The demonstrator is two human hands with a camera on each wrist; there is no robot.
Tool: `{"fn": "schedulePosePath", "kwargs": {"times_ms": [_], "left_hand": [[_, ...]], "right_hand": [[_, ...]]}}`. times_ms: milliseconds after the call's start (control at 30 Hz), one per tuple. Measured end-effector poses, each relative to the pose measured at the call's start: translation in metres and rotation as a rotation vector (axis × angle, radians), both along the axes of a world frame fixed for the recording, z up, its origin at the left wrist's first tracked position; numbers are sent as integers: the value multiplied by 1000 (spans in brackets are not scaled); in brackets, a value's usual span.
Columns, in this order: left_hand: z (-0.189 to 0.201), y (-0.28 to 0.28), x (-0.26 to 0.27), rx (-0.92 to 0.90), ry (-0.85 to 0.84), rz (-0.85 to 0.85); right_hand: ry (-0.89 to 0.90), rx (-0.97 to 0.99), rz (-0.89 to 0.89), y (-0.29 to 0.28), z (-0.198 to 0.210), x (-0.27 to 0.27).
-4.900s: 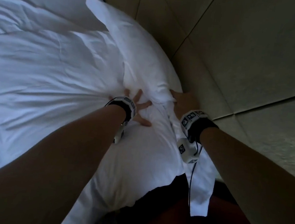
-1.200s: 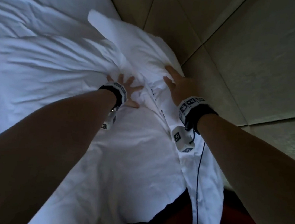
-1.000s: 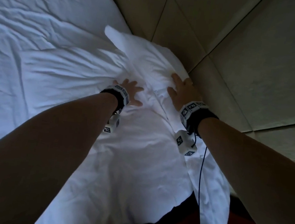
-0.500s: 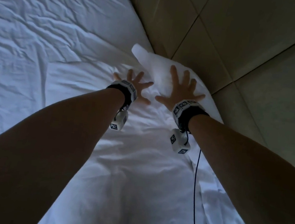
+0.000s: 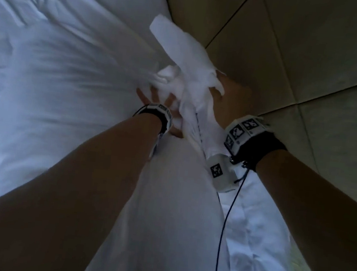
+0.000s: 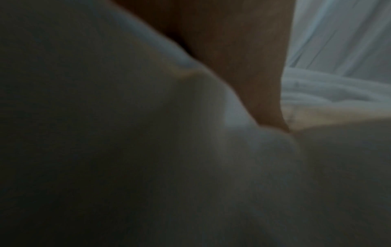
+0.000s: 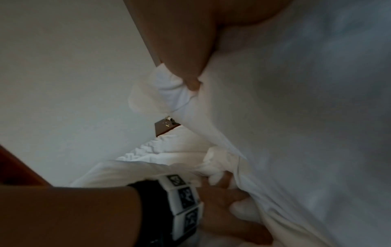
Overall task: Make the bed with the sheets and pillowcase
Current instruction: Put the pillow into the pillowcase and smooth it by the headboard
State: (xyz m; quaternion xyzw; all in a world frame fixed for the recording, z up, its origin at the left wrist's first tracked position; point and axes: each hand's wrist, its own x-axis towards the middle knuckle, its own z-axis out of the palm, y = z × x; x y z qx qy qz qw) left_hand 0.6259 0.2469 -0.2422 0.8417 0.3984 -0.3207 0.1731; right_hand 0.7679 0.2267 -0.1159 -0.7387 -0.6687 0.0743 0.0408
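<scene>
A white pillow (image 5: 172, 201) in its pillowcase lies along the bed's right side, against the padded wall. Its far end (image 5: 173, 36) is bunched and raised. My left hand (image 5: 158, 101) digs its fingers into the crumpled cloth from the left. In the right wrist view the left hand (image 7: 224, 198) has its fingers curled round a wad of that fabric. My right hand (image 5: 231, 96) holds the pillow from the wall side, partly under a flap of cloth, and its thumb (image 7: 186, 71) pinches a fold. The left wrist view is dim, showing one finger (image 6: 249, 75) pressed into white cloth.
A wrinkled white sheet (image 5: 57, 77) covers the mattress to the left. Beige padded wall panels (image 5: 294, 48) rise close on the right. A thin dark cable (image 5: 227, 219) hangs from my right wrist over the pillow. A brown wooden piece (image 7: 164, 127) shows beyond the bed.
Half a second ago both hands lay flat with spread fingers on the pillow. Now they grip its cloth, and the far end is bunched up and raised.
</scene>
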Motion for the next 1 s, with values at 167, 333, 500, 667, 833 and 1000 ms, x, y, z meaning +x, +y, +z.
{"fn": "schedulePosePath", "kwargs": {"times_ms": [167,333,500,667,833,1000], "left_hand": [[-8,-4,-2,-24,6,0],[10,-31,-29,65,-82,81],[43,-67,-49,-60,-145,100],[80,-114,-51,-139,-143,107],[81,-164,-28,-172,-190,123],[78,-222,-1,-208,-196,77]], "right_hand": [[97,-21,78,-6,-16,-12],[-11,-173,-10,-28,1,-28],[-152,-262,-140,-65,20,-43],[-159,-341,-136,-106,38,-35],[-97,-425,-181,-170,45,-4],[-121,-559,-419,-248,29,38]]}}
